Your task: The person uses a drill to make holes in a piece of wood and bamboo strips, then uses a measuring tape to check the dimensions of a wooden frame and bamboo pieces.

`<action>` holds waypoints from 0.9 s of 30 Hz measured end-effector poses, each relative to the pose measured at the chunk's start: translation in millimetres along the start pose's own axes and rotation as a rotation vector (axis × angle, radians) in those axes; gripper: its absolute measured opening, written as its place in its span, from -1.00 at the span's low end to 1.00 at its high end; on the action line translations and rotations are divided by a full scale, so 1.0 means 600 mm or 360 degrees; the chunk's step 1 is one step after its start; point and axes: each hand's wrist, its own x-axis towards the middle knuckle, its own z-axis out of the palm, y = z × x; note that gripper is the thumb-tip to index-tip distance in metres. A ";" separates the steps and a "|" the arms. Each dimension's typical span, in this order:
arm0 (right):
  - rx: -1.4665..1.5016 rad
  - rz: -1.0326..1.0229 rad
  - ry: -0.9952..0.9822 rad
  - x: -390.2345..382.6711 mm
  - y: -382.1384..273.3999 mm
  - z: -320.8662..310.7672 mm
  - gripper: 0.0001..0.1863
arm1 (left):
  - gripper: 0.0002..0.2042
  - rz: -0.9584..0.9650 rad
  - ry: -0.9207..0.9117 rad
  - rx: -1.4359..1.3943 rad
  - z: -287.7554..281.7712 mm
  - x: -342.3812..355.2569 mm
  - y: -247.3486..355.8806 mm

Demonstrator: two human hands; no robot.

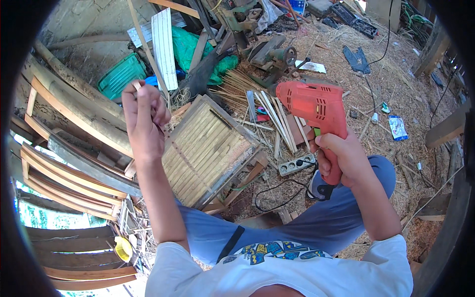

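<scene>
Right hand (339,156) is closing its fingers round the grip of the red drill (316,106); drill is hanging in the air, right of the slatted bench (200,148), nose facing left; whether a bit is fitted, cannot tell. Left hand (147,116) is rising beyond the bench's left edge, thumb and forefinger pinching what is looking like a small pale piece (137,85); other fingers are curling loosely. Judgement: the trigger is needing a light finger while the left hand is near the nose; the cord (277,205) is wanting slack, clear of the leg.
</scene>
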 end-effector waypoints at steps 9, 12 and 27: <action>0.0028 0.0066 0.0070 -0.005 0.008 -0.021 -0.75 | -0.75 0.0401 -0.0613 0.0979 0.038 0.036 0.008; 0.0043 0.0069 0.0051 -0.004 0.008 -0.020 -0.74 | -0.67 0.0588 -0.0896 0.1494 0.036 0.022 -0.056; -0.0011 0.0185 0.0038 0.010 0.018 -0.003 -0.73 | -0.85 0.0248 -0.0952 0.1411 0.008 -0.161 -0.302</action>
